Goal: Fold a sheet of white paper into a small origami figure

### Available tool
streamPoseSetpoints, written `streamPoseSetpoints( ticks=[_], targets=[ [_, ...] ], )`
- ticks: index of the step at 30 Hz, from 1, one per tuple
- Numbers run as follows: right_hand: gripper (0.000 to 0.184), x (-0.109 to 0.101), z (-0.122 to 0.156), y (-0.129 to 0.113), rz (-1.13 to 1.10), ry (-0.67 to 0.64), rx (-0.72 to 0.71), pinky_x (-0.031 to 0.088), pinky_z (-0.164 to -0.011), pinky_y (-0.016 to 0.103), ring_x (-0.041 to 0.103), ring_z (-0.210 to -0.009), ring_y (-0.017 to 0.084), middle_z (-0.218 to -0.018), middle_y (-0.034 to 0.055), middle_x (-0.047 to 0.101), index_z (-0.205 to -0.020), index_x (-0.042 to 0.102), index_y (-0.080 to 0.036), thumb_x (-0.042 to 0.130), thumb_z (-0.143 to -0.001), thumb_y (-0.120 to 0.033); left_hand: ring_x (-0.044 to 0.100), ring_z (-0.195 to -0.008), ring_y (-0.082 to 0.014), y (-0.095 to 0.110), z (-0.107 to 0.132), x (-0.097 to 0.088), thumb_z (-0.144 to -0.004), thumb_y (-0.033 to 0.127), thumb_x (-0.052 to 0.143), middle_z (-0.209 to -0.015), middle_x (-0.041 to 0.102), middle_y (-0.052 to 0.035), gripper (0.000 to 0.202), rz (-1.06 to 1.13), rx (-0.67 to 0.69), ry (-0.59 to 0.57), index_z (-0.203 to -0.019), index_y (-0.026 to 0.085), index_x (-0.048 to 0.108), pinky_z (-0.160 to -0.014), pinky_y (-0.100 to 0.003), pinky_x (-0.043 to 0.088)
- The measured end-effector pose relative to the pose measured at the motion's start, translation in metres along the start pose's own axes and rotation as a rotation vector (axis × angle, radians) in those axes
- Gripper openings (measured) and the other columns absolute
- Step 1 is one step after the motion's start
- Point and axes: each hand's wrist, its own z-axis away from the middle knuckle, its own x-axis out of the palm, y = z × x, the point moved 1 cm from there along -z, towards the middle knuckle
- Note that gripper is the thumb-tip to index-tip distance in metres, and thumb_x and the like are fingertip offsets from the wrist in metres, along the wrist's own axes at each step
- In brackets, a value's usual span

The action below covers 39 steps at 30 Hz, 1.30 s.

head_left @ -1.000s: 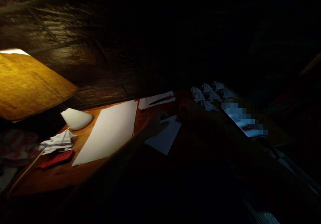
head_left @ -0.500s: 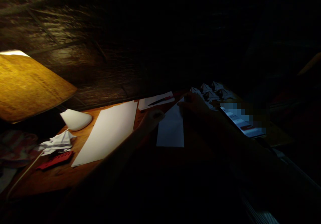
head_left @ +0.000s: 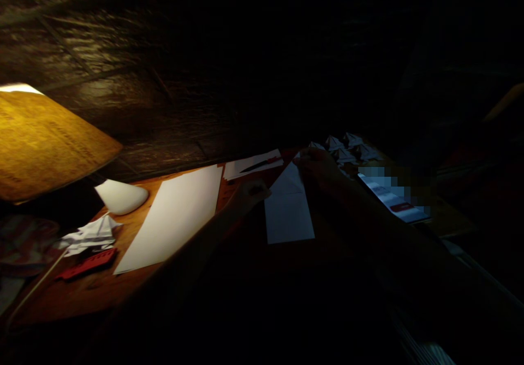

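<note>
A folded white sheet of paper point(head_left: 289, 217) lies before me, its top coming to a slanted point with a crease below. My left hand point(head_left: 250, 195) pinches the sheet's left edge, fingers closed. At the peak, my right hand point(head_left: 317, 164) has its fingers closed on the paper; the dark partly hides its fingertips. Just beyond the right hand stand several folded paper shapes point(head_left: 344, 155) with pointed tops. Left of the left hand is a stack of blank paper point(head_left: 176, 217). A knife point(head_left: 258, 165) with a red handle rests on smaller sheets point(head_left: 235, 168) behind the hands.
On the left are a lamp with a yellowish shade point(head_left: 53, 144), a white rounded object point(head_left: 123, 197), a crumpled striped piece point(head_left: 94, 234) and a red slotted object point(head_left: 88, 264). A lit phone point(head_left: 393, 198) lies right on the wooden table point(head_left: 82, 297). A brick wall point(head_left: 102, 81) stands behind.
The folded sheet has turned a little, its lower end swinging right, and its crease shows more plainly. Both hands keep hold of it. The view has shifted slightly.
</note>
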Motion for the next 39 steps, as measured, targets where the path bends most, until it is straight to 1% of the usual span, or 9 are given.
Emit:
streamPoseSetpoints(
  ticks=[4,7,11,14,17,21,33,37,39],
  targets=[
    [0.034,-0.001,0.001,0.001,-0.015,-0.015,0.008,0.037,-0.054,0.024,0.048,-0.056,0.009,-0.063,-0.0070,0.054,-0.077,0.065,-0.020,0.089,-0.060,-0.037,0.056,-0.072,-0.0163,-0.001,-0.001,0.001,-0.079,0.030,0.072,-0.068,0.060,-0.0001,0.026,0.010,0.025,-0.039,-0.061,0.019,0.056,-0.070,-0.032,0.048],
    [0.032,0.001,0.002,-0.001,0.004,-0.073,0.005,0.043,-0.060,0.025,0.055,-0.063,0.011,-0.069,-0.0035,0.062,-0.077,0.068,-0.020,0.087,-0.064,-0.041,0.053,-0.070,-0.0155,-0.001,-0.002,-0.001,-0.080,0.028,0.070,-0.066,0.055,0.0009,0.027,0.008,0.036,-0.022,-0.061,0.020,0.053,-0.070,-0.032,0.046],
    [0.036,0.007,0.007,-0.003,0.059,-0.212,0.091,0.050,-0.068,0.030,0.064,-0.074,0.016,-0.082,0.0026,0.073,-0.082,0.072,-0.020,0.088,-0.064,-0.047,0.047,-0.068,-0.0144,0.000,-0.002,-0.006,-0.082,0.032,0.067,-0.066,0.048,0.0022,0.031,0.005,0.052,0.043,-0.061,0.020,0.048,-0.068,-0.030,0.043],
    [0.036,0.009,0.009,0.000,0.206,-0.284,0.122,0.049,-0.062,0.030,0.062,-0.067,0.016,-0.077,0.0032,0.073,-0.075,0.071,-0.020,0.089,-0.062,-0.047,0.045,-0.067,-0.0142,-0.001,-0.002,-0.009,-0.083,0.037,0.065,-0.066,0.045,0.0022,0.035,0.063,0.066,0.136,-0.061,0.020,0.044,-0.067,-0.029,0.040],
    [0.037,0.008,0.008,0.003,0.315,-0.288,0.080,0.043,-0.054,0.028,0.056,-0.058,0.014,-0.065,0.0006,0.067,-0.066,0.067,-0.020,0.088,-0.062,-0.049,0.045,-0.067,-0.0142,-0.003,-0.003,-0.009,-0.081,0.038,0.066,-0.065,0.046,0.0019,0.035,0.108,0.074,0.181,-0.060,0.020,0.045,-0.066,-0.029,0.039],
    [0.040,0.005,0.006,0.004,0.357,-0.265,0.052,0.036,-0.050,0.026,0.049,-0.052,0.010,-0.060,-0.0017,0.061,-0.064,0.065,-0.019,0.086,-0.064,-0.053,0.042,-0.065,-0.0139,-0.002,-0.003,-0.007,-0.079,0.040,0.066,-0.063,0.045,0.0024,0.034,0.091,0.083,0.149,-0.059,0.020,0.047,-0.063,-0.028,0.037],
    [0.047,0.012,0.011,-0.004,0.227,-0.275,0.126,0.037,-0.050,0.026,0.048,-0.052,0.011,-0.058,-0.0024,0.058,-0.060,0.056,-0.020,0.086,-0.061,-0.057,0.045,-0.062,-0.0126,-0.003,-0.002,-0.005,-0.078,0.038,0.068,-0.060,0.047,0.0030,0.034,0.135,0.069,0.067,-0.059,0.019,0.047,-0.061,-0.027,0.037],
    [0.049,0.013,0.013,-0.004,0.261,-0.354,0.135,0.036,-0.049,0.026,0.045,-0.049,0.009,-0.055,-0.0041,0.054,-0.057,0.054,-0.021,0.086,-0.060,-0.057,0.062,-0.079,-0.0177,-0.006,-0.001,0.000,-0.079,0.038,0.070,-0.084,0.066,-0.0025,0.023,0.230,0.002,-0.003,-0.085,0.018,0.062,-0.073,-0.032,0.051],
    [0.046,0.013,0.013,-0.002,0.284,-0.404,0.154,0.036,-0.049,0.026,0.046,-0.050,0.010,-0.055,-0.0041,0.055,-0.060,0.057,-0.020,0.086,-0.061,-0.056,0.066,-0.092,-0.0217,-0.007,0.000,0.002,-0.078,0.038,0.073,-0.100,0.070,-0.0069,0.034,0.258,-0.003,-0.033,-0.102,0.017,0.062,-0.082,-0.037,0.055]
  ],
)
